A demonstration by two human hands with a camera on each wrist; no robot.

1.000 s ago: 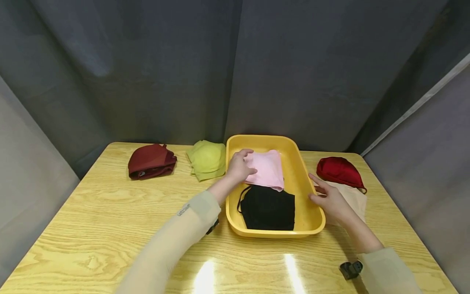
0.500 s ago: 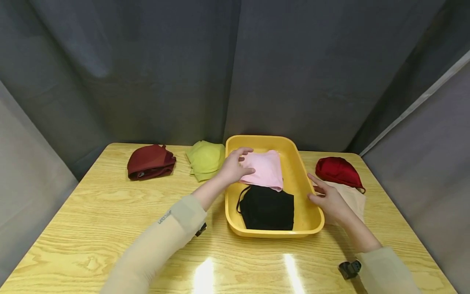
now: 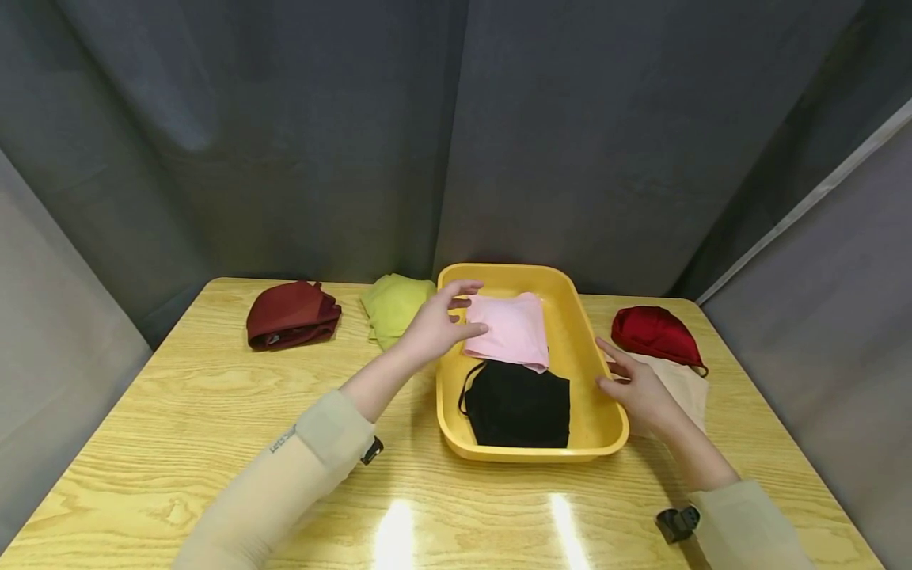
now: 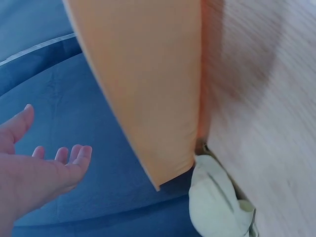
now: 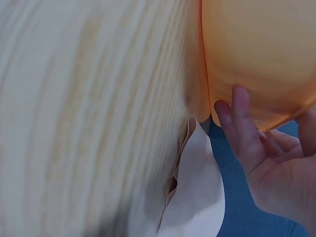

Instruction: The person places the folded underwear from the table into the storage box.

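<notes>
My left hand (image 3: 433, 326) hovers over the left rim of a yellow plastic tub (image 3: 598, 419), fingers spread and holding nothing. The left wrist view shows that hand apart from the tub's outer wall (image 4: 143, 84). My right hand (image 3: 643, 393) holds the tub's right rim, thumb over the edge and fingers against the outer wall, as the right wrist view shows. Inside the tub, a folded pink bra (image 3: 507, 331) lies at the back left. A folded black bra (image 3: 520, 405) with a thin strap lies in front of it.
Left of the tub lie a yellow-green folded bra (image 3: 392, 305), partly behind my left hand, and a maroon folded bra (image 3: 292, 315). On the right sit a red satin bra (image 3: 657, 334) and a beige folded garment (image 3: 687, 385). Grey curtains (image 3: 342, 142) enclose the wooden table (image 3: 192, 412).
My left hand and forearm have drawn back leftward from the pink bra, uncovering more of it and covering part of the yellow-green one. The right hand stays on the tub's rim.
</notes>
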